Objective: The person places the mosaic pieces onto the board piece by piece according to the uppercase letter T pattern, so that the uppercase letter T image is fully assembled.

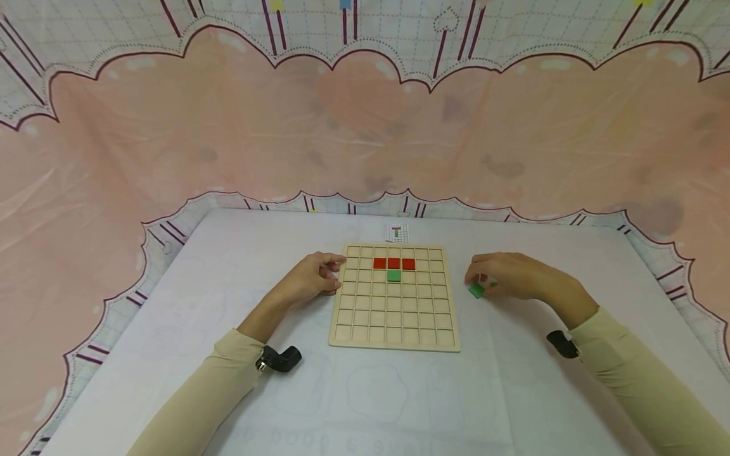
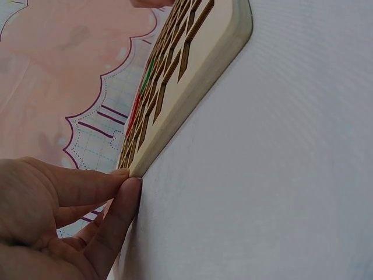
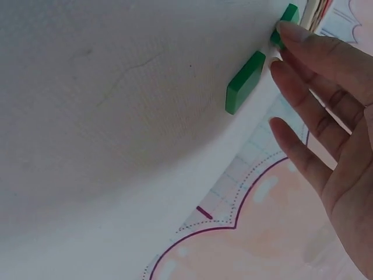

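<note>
A pale wooden grid board [image 1: 393,316] lies flat on the table, with three red tiles [image 1: 393,263] in a row and a green tile [image 1: 394,275] below the middle one. My left hand [image 1: 313,275] touches the board's left edge with its fingertips; in the left wrist view the fingers [image 2: 111,227] meet that edge. Right of the board, my right hand [image 1: 507,275] pinches a loose green tile [image 1: 476,291] with thumb and finger. Another green tile [image 3: 245,84] lies on the table under the hand, its face partly hidden in the head view.
A small card [image 1: 397,233] with a printed red and green pattern on a grid lies just behind the board. White cloth covers the table [image 1: 365,399]. A patterned curtain [image 1: 365,139] hangs behind it. Black wrist devices [image 1: 281,359] are worn on both sleeves.
</note>
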{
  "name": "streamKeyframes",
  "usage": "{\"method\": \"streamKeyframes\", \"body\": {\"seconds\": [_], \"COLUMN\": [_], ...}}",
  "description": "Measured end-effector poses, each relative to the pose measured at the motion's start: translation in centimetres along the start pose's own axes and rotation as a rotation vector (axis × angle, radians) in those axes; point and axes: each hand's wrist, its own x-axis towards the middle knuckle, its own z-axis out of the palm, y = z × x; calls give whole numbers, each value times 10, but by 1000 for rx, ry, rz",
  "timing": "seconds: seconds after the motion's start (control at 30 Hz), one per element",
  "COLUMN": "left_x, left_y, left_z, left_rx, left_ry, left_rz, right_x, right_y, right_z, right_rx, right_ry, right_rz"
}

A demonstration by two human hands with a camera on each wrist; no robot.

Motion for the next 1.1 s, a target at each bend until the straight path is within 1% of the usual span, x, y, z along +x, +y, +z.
{"method": "streamKeyframes", "body": {"seconds": [0.13,0.33,0.47,0.67,0.93,1.1], "left_x": [2,-1,-2,-1,0,1], "left_y": [-1,1,2,0,-1,-2], "left_z": [0,0,0,0,1,1], "left_rx": [-11,-1,3,-5,-3,-7], "left_ry": [0,2,3,4,8,9], "left_rz": [-2,-9,-8,-4,-6,-4], "right_x": [-1,0,0,1,4,5], "right_y": [0,-1,0,1,2,1], "right_z": [0,2,3,2,4,5], "right_rx": [-11,-46,-28,8,-17,-37], "right_ry": [0,21,23,3,10,5], "right_rz": [-5,23,39,48,40,81]}}
